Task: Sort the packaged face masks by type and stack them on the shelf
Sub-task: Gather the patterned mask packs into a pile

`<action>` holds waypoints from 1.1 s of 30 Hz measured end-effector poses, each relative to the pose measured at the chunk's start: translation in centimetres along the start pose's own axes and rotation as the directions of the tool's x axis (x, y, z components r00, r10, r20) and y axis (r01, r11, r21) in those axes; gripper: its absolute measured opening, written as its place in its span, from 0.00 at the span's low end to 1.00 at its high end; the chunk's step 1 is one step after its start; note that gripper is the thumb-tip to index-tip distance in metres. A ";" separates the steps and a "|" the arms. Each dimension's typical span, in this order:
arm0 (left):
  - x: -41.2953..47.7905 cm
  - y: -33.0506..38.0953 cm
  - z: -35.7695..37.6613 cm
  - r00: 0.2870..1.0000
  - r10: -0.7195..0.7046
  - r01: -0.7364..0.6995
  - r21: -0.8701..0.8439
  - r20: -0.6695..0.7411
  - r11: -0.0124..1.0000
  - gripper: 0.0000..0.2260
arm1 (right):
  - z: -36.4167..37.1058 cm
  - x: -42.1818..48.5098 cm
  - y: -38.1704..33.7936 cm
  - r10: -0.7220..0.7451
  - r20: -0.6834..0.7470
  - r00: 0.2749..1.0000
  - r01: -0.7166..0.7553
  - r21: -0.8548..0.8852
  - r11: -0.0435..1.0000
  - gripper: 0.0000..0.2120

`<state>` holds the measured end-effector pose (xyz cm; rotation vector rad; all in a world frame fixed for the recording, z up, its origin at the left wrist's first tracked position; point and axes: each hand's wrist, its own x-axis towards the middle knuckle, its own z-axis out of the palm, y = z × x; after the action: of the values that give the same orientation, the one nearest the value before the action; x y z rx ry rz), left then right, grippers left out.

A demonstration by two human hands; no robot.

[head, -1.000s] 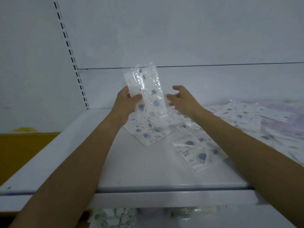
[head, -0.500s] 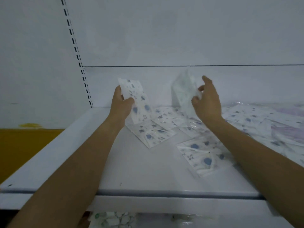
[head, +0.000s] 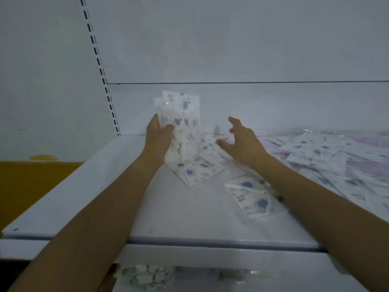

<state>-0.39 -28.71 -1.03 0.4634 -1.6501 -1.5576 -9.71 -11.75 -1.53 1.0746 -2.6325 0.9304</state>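
Now emptied, the right hand [head: 244,142] is spreading open; the left hand [head: 157,135] is clamping blue-spotted, blurry mask packets [head: 181,114] upright on the shelf [head: 88,199]

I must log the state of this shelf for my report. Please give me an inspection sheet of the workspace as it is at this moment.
Surface: white shelf, bare at left and front.
Job's things: held mask packets, blue print, upright; flat packet below them; another packet nearer the front; loose pile at right, blue and purple prints mixed.
Clutter: nothing seen.
Hands: left hand grips the held packets; right hand open, fingers spread, empty.
Cables: nothing seen.
Surroundings: slotted upright, white back panel, yellow surface at left, more packets on a lower shelf.
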 end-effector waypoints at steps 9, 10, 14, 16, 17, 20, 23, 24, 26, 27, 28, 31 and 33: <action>0.1 0.0 -2.0 0.953 0.227 -0.190 0.188 -0.202 0.964 0.37 | -0.8 0.5 1.5 0.125 0.005 0.992 -0.125 0.091 0.988 0.28; 0.0 0.0 -1.9 0.956 0.219 -0.171 0.237 -0.193 0.956 0.35 | -0.9 0.5 1.4 0.116 -0.051 0.992 -0.104 0.198 0.975 0.27; 0.0 -0.4 -1.6 0.983 0.085 -0.029 0.323 -0.160 0.946 0.21 | -1.7 0.5 0.4 0.200 -0.142 0.969 -0.047 0.695 0.718 0.24; -0.3 -0.2 -1.2 0.994 0.066 -0.037 0.290 -0.090 0.956 0.18 | -1.9 0.3 -0.3 0.258 -0.108 0.960 -0.059 0.824 0.564 0.24; -0.4 -0.1 -1.0 0.998 0.058 -0.047 0.227 -0.040 0.973 0.18 | -1.7 0.1 -0.6 0.270 -0.079 0.960 -0.077 0.851 0.519 0.25; -0.8 0.3 -0.2 0.990 0.017 -0.023 0.047 0.137 0.999 0.22 | -0.7 -0.4 -1.5 0.224 0.031 0.974 -0.134 0.879 0.458 0.25; -1.0 0.1 0.1 0.984 0.118 -0.138 0.154 0.135 0.978 0.21 | 0.1 -0.6 -2.2 0.141 0.108 0.984 -0.168 0.823 0.543 0.25; -1.0 0.0 -0.1 0.980 0.170 -0.188 0.205 0.102 0.960 0.23 | 0.2 -0.6 -2.2 0.124 0.093 0.988 -0.151 0.751 0.642 0.26; -0.7 0.1 -0.9 0.961 0.274 -0.276 0.251 0.047 0.928 0.30 | 0.2 -0.9 -1.8 0.040 0.061 0.997 -0.064 0.471 0.880 0.29; -0.4 0.0 -1.4 0.947 0.320 -0.311 0.284 0.015 0.907 0.33 | 0.3 -1.1 -1.5 -0.012 0.104 0.994 -0.022 0.317 0.948 0.32; -0.3 0.2 -1.7 0.938 0.346 -0.320 0.326 -0.024 0.890 0.35 | 0.5 -1.4 -1.3 -0.044 0.184 0.982 0.008 0.189 0.982 0.34; -0.3 0.5 -2.1 0.921 0.350 -0.260 0.399 -0.171 0.879 0.32 | 0.9 -1.6 -1.2 -0.057 0.331 0.942 0.048 0.037 0.998 0.37; -0.2 0.5 -2.1 0.917 0.313 -0.188 0.425 -0.248 0.885 0.26 | 0.7 -1.4 -1.5 -0.071 0.333 0.940 0.042 0.092 0.995 0.35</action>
<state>1.44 -29.89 -0.77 0.6380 -1.6946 -0.9031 -7.55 -12.20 -1.86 1.4377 -2.8291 0.9236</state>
